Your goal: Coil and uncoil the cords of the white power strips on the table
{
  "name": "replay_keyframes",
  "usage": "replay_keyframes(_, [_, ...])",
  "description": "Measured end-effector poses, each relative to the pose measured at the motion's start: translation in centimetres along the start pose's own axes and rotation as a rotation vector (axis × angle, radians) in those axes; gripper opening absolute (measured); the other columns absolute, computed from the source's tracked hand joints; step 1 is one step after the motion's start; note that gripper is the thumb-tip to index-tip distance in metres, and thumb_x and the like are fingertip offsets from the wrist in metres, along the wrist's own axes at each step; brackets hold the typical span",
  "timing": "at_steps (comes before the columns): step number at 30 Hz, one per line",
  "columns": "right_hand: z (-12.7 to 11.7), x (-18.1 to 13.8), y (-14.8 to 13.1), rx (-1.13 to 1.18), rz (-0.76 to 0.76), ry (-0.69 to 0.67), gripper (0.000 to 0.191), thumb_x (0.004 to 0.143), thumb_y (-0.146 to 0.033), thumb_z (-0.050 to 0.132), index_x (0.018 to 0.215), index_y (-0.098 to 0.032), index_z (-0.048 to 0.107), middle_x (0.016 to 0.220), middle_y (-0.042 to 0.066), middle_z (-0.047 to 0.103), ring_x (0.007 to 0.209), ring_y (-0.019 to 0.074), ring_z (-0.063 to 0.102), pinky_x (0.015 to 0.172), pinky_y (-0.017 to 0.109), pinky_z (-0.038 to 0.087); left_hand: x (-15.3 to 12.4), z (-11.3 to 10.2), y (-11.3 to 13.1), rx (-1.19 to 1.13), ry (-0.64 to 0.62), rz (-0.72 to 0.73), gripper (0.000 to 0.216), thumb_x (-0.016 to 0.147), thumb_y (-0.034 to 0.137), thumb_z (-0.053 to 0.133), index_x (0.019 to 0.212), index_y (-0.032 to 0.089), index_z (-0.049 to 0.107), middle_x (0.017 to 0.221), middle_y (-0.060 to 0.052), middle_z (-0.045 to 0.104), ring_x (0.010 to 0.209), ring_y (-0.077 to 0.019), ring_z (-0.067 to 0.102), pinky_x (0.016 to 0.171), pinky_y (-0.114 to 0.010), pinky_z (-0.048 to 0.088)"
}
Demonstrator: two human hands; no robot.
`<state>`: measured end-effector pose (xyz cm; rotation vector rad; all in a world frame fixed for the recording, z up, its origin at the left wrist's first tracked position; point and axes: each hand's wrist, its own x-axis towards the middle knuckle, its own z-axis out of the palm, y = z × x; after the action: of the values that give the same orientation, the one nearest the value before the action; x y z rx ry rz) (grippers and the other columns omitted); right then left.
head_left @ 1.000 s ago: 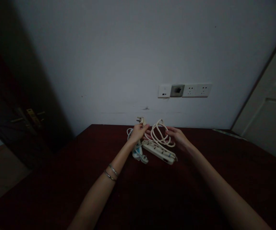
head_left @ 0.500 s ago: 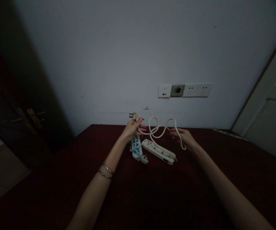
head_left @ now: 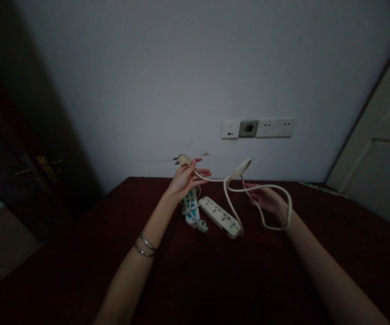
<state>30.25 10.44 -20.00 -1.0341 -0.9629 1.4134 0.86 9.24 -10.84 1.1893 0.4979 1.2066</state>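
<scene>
So the cream three-pin plug (head_left: 184, 160) has shifted left since the last frame, and its long, thin cream cord (head_left: 215, 180) now loops further right. Left hand (head_left: 181, 181) pinches the plug above the table. Under that hand there's a slim white-and-blue power strip (head_left: 192, 218), then a chunky cream rectangular power strip (head_left: 219, 216), both on the dark red table (head_left: 167, 293). Right hand's (head_left: 267, 198) fingers are loosely curled by the cord; can't tell if they're gripping.

From here I see one camera, worn on the person's head, facing forward and down over the table (head_left: 188, 280) to the wall (head_left: 167, 85). Wide view: left hand (head_left: 184, 177) and right hand (head_left: 268, 200) around mid-frame; wall behind, dark door (head_left: 8, 144) and pale door (head_left: 378, 149) at side edges.
</scene>
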Motion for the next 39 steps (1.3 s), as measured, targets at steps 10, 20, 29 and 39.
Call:
replay_keyframes(10, [1.4, -0.2, -0.4, -0.102, -0.031, 0.044, 0.022, 0.052, -0.005, 0.055, 0.068, -0.018, 0.048, 0.052, -0.006, 0.046, 0.043, 0.0068, 0.042, 0.049, 0.024, 0.046, 0.7, -0.8, -0.2, -0.157, 0.175, 0.017, 0.032, 0.089, 0.034, 0.046, 0.117, 0.018, 0.045, 0.090, -0.012, 0.063, 0.091, -0.0244, 0.063, 0.075, -0.040, 0.053])
replay_keyframes(20, [0.8, -0.7, -1.1, -0.224, 0.026, 0.030, 0.020, 0.056, -0.012, 0.047, 0.075, -0.019, 0.051, 0.062, -0.002, 0.053, 0.053, 0.0116, 0.052, 0.066, 0.036, 0.051, 0.5, 0.2, -0.2, -0.235, 0.257, 0.040, 0.027, 0.091, 0.035, 0.042, 0.108, 0.016, 0.047, 0.093, -0.014, 0.063, 0.095, -0.0249, 0.062, 0.084, -0.044, 0.048])
replay_keyframes(29, [6.2, -5.5, -6.8, -0.862, -0.591, 0.208, 0.031, 0.078, -0.043, 0.051, 0.092, -0.019, 0.063, 0.095, 0.008, 0.066, 0.088, 0.0221, 0.060, 0.087, 0.037, 0.042, -0.5, 2.7, -0.7, -0.324, 0.171, 0.061, 0.024, 0.092, 0.032, 0.034, 0.101, 0.013, 0.046, 0.099, -0.018, 0.064, 0.094, -0.0251, 0.064, 0.085, -0.041, 0.048])
replay_keyframes(39, [12.0, -9.8, -5.7, -0.818, -0.312, -0.439, 0.039, 0.083, -0.051, 0.047, 0.078, -0.014, 0.061, 0.071, 0.002, 0.060, 0.059, 0.0113, 0.049, 0.056, 0.023, 0.038, -1.4, 4.0, -0.8, -0.030, 0.048, 0.092, 0.034, 0.091, 0.039, 0.040, 0.110, 0.014, 0.051, 0.106, -0.018, 0.063, 0.100, -0.0248, 0.060, 0.083, -0.040, 0.048])
